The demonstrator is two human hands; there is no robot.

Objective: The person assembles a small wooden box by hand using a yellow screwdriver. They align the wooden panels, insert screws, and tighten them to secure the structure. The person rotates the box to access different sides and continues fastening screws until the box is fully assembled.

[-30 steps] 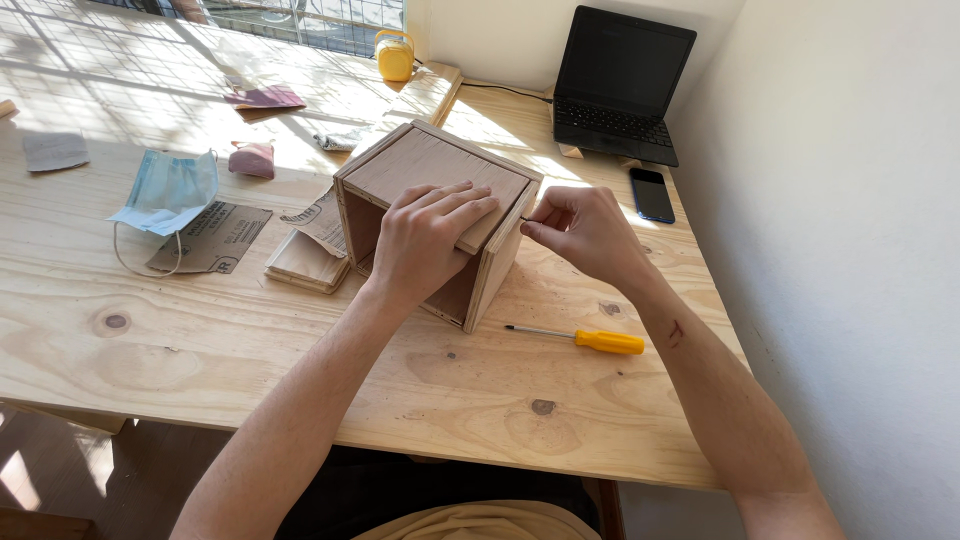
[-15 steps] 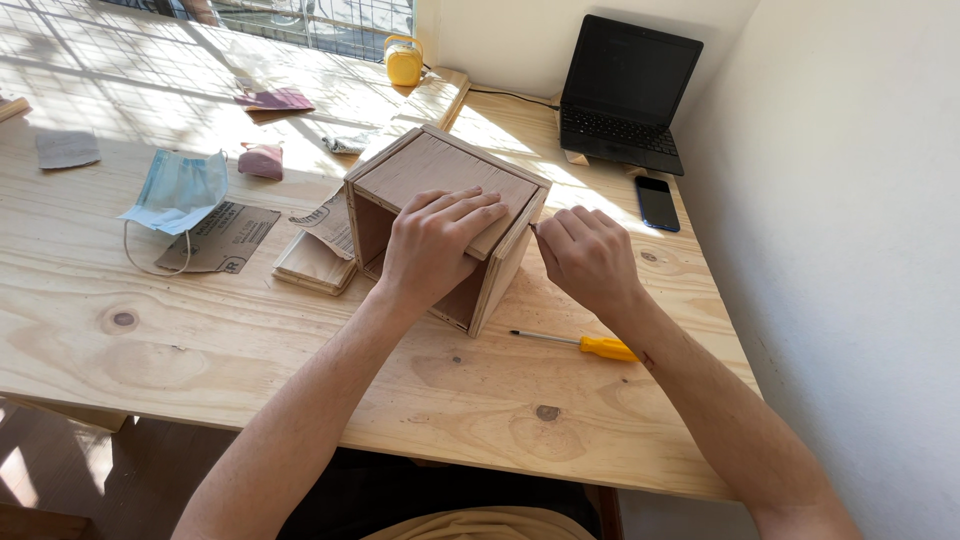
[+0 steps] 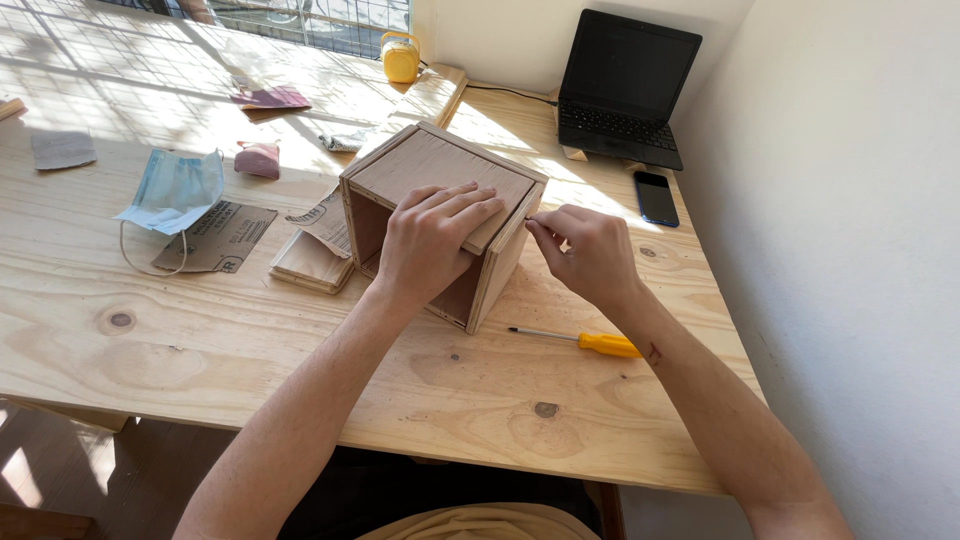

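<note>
A small open-fronted plywood box (image 3: 430, 165) stands on the pale wooden table (image 3: 250, 340). My left hand (image 3: 432, 235) lies flat on its top panel, fingers spread toward the right edge. At the box's upper right corner, my right hand (image 3: 585, 250) has its fingertips pinched together against the edge; whether something small is between them is hidden. A yellow-handled screwdriver (image 3: 585, 341) lies on the table just below my right wrist.
A blue face mask (image 3: 172, 190) and sheets of sandpaper (image 3: 218, 236) lie at left, thin wood pieces (image 3: 310, 262) beside the box. A black laptop (image 3: 625, 90), a dark phone (image 3: 656, 197) and a yellow object (image 3: 400, 57) sit at the back. A white wall runs along the right.
My right hand dipped toward the screwdriver half a second ago, then came back up to the box's right top corner with pinched fingers. The left hand stays on top.
</note>
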